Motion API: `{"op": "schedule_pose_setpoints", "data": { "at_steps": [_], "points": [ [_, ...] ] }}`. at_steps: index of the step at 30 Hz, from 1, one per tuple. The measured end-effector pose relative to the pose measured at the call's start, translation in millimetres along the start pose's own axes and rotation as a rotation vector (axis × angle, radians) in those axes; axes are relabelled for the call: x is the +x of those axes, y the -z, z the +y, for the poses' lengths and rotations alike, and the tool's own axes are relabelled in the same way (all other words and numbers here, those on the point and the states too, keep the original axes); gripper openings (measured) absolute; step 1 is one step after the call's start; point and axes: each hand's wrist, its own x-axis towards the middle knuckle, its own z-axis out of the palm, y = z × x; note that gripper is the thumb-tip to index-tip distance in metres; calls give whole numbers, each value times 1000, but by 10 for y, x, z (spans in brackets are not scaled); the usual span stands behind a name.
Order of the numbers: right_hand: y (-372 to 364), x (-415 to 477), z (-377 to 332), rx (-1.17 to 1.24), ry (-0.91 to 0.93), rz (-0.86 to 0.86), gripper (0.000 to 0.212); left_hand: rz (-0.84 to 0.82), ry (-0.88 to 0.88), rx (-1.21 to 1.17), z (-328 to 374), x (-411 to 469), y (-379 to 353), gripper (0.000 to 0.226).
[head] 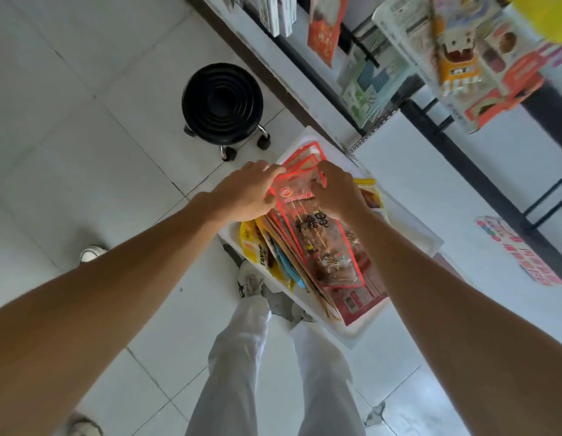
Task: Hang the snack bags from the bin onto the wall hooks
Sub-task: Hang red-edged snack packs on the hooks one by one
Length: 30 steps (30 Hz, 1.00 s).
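Observation:
A white bin [408, 234] stands on the floor at my feet, holding several snack bags stacked on edge. Uppermost is a clear, red-edged skewer snack bag [323, 240]. My left hand [248, 190] grips its top left corner, fingers curled over the edge. On the top right part of that bag my right hand [336, 190] pinches it with bent fingers. More red-edged bags [308, 155] show behind my hands. Yellow bags [257, 250] stand at the left side of the bin. Black wall hooks [364, 48] at the upper right carry hanging packets.
A black round stool on castors [223, 105] stands on the white tiled floor behind the bin. The display wall runs diagonally along the right, with hung packets [462, 55] and a red bag [325, 26]. My white-trousered legs [273, 372] are below the bin.

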Motion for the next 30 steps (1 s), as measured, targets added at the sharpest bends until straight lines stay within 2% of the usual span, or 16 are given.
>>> {"op": "schedule_pose_setpoints", "data": {
  "at_steps": [4, 12, 17, 20, 24, 29, 30],
  "points": [
    [291, -202, -108, 150, 19, 31, 9, 40, -39, -19, 277, -90, 191, 62],
    [1041, -755, -384, 201, 108, 127, 10, 149, -69, 10, 795, -505, 764, 77],
    [1650, -1108, -644, 267, 160, 148, 20, 217, -34, -111, 1046, -772, 1165, 78],
    [2068, -1322, -857, 296, 228, 216, 17, 249, 6, -207, 1232, -950, 1423, 79],
    [2583, -1614, -1116, 303, 337, 294, 13, 300, 28, -239, 1486, -1198, 1798, 72],
    [3082, -1962, -1396, 353, 474, 366, 3, 365, -33, -272, 1852, -1461, 2244, 62],
    [3166, -2042, -1466, 352, 495, 383, 6, 385, -50, -300, 1933, -1510, 2327, 60]
  ]
}}
